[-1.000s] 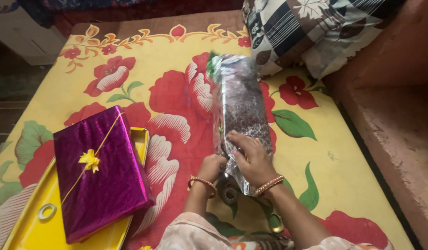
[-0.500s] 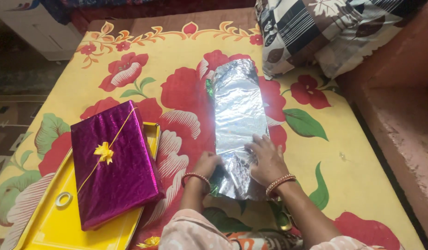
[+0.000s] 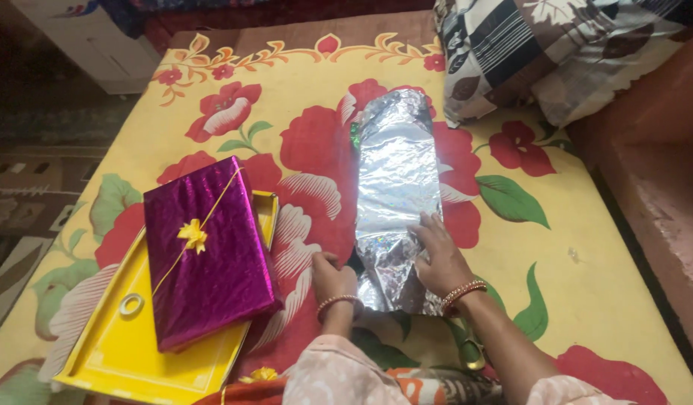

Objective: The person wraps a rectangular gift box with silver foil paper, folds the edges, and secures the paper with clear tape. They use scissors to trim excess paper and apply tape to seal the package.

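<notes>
a long strip of crinkled silver foil wrapping (image 3: 395, 187) lies flat on the bed, running from the upper middle of the frame down to the lower middle, over the big red flowers of the yellow floral bedsheet (image 3: 301, 97). the right hand (image 3: 439, 259) rests palm down on the lower right edge of the foil, fingers spread and pressing it flat, not gripping. the left hand (image 3: 333, 279) sits at the foil's lower left edge, fingers loosely curled against the sheet and touching the foil's side; whether it pinches the edge cannot be told. both wrists wear beaded bangles.

left of the hands, in the lower left of the frame, a yellow tray (image 3: 129, 352) carries a gift box in shiny purple wrap (image 3: 211, 262) tied with a yellow ribbon and bow (image 3: 193, 235). a small roll of tape (image 3: 131, 304) lies on the tray beside the box. a patterned pillow (image 3: 541, 52) sits in the upper right, just beyond the foil's far end.
</notes>
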